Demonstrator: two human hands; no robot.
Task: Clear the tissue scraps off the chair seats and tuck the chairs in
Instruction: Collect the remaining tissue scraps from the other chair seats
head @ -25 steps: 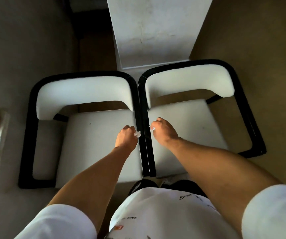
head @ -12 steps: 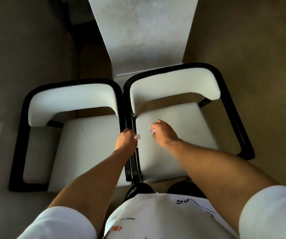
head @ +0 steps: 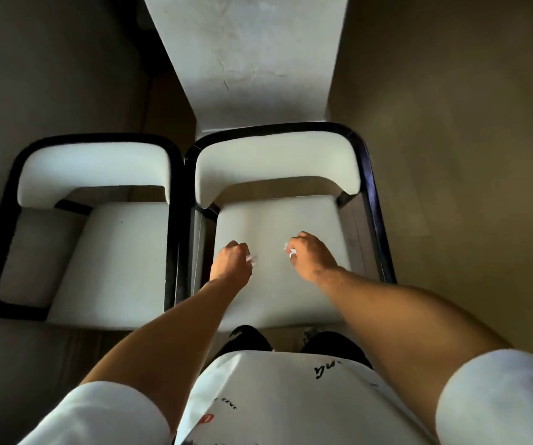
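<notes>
A small crumpled white tissue scrap [head: 251,258] pokes out from the curled fingers of the person's left hand [head: 231,261], and a second white scrap [head: 291,251] shows at the fingertips of the right hand [head: 310,255]; both fists are closed round their bits of paper, likely so nothing drops back. The two hands hover over the right-hand white padded chair with its black frame [head: 278,284], above the middle of its seat, the left nearer the seat's left edge. The seat beneath them looks bare of further scraps, as far as the dim light lets me judge. Just left of this chair, frames touching, stands the matching white padded chair [head: 111,258], its seat also looking clear apart from a tiny dark speck. Beyond this chair's backrest runs the long pale table top [head: 246,59], its end meeting the backrest, so the chair seems ready to be pushed under.
</notes>
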